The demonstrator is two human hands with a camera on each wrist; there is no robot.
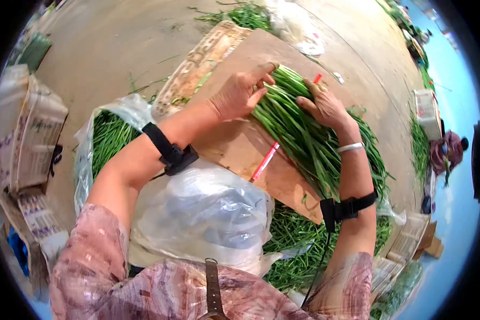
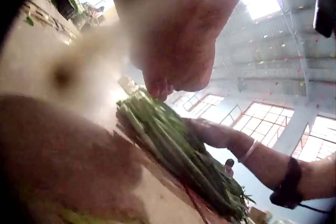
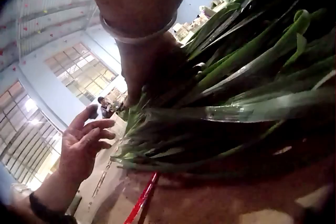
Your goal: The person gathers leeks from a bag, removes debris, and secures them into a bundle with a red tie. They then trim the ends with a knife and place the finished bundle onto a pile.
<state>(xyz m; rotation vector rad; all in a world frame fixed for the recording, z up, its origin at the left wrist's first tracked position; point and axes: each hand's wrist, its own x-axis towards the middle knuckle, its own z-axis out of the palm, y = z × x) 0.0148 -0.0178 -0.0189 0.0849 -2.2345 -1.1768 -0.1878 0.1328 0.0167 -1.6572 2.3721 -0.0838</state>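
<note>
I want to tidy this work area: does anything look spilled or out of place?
Yes, mildly: loose chives lie strewn on the floor beyond the board, beside a crumpled plastic bag. They look untidy against the bundle on the board, whose stalks run side by side.

Long green stalks [image 1: 297, 120] lie bunched on a board [image 1: 285, 176].

I can read no words, brands or numbers anywhere. Toward nine o'clock in my head view, a pale crate [image 1: 42, 144] bears dark marks, too small and blurred for me to make out. Reddish marks on the crumpled plastic bag [image 1: 296, 24] near one o'clock are just as unreadable to me.
</note>
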